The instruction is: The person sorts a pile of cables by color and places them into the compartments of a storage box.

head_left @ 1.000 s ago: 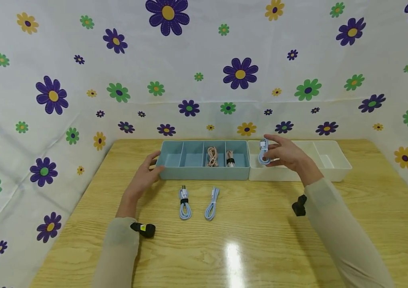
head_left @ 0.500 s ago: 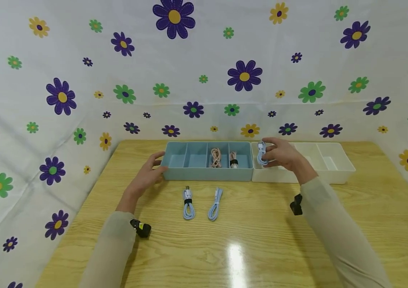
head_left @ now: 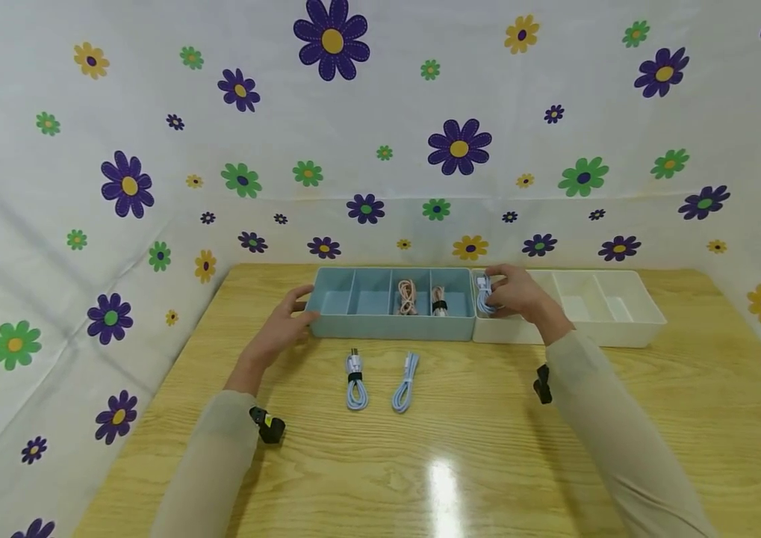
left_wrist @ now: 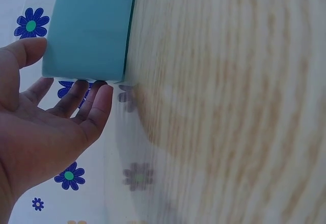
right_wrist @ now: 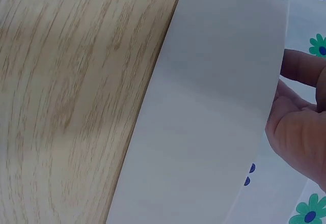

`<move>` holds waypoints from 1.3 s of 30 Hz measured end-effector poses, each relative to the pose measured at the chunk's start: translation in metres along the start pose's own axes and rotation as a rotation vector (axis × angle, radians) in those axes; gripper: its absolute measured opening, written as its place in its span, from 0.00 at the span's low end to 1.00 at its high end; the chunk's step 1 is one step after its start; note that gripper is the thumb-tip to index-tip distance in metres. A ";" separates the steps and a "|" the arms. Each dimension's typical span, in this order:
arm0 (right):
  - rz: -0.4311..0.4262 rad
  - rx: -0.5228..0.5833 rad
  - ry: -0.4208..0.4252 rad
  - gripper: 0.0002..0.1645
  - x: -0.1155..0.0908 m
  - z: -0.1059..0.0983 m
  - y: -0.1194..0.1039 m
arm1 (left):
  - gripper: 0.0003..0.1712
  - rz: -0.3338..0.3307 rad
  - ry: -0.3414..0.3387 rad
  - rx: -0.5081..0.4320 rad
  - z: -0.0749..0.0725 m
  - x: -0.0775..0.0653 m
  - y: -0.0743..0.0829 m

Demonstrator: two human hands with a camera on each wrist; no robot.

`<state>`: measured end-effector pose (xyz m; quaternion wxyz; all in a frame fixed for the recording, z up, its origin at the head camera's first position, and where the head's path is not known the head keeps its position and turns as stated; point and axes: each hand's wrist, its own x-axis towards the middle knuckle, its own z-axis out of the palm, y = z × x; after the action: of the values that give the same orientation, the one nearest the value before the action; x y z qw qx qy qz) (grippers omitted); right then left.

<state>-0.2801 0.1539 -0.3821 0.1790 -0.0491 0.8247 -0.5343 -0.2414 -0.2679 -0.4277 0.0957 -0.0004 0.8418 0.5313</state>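
Observation:
My right hand (head_left: 513, 291) holds a coiled light blue cable (head_left: 485, 295) down in the leftmost compartment of the white divided box (head_left: 555, 333). In the right wrist view, the box wall hides the cable and part of the fingers. At the left end of the blue divided box (head_left: 387, 327), the fingertips of my left hand (head_left: 277, 332) touch its end wall, fingers loosely bent. On the table in front lie a bundled light blue cable with a plug and black strap (head_left: 355, 381) and another bundled light blue cable (head_left: 405, 382).
The blue box's third compartment contains a pinkish coiled cable (head_left: 407, 297); its rightmost one contains a bundle with a black strap (head_left: 439, 301). The boxes stand end to end on the wooden table (head_left: 367, 463), near a flower-patterned backdrop (head_left: 367, 97).
My right hand has lowered the light blue cable into the white box's leftmost compartment. The left hand stays at the blue box's end. The head view has shifted slightly.

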 end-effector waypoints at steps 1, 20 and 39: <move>0.002 -0.016 0.003 0.41 0.001 0.002 0.000 | 0.38 -0.003 0.002 0.004 0.000 0.000 0.000; 0.116 -0.396 0.111 0.35 0.010 0.016 -0.007 | 0.36 0.002 0.013 0.009 0.000 -0.005 0.001; 0.128 -0.491 0.079 0.29 0.014 0.025 -0.010 | 0.36 -0.015 0.013 0.013 -0.001 -0.003 -0.001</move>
<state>-0.2856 0.1239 -0.3855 0.1631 -0.0179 0.9374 -0.3071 -0.2383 -0.2700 -0.4279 0.0942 -0.0097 0.8457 0.5252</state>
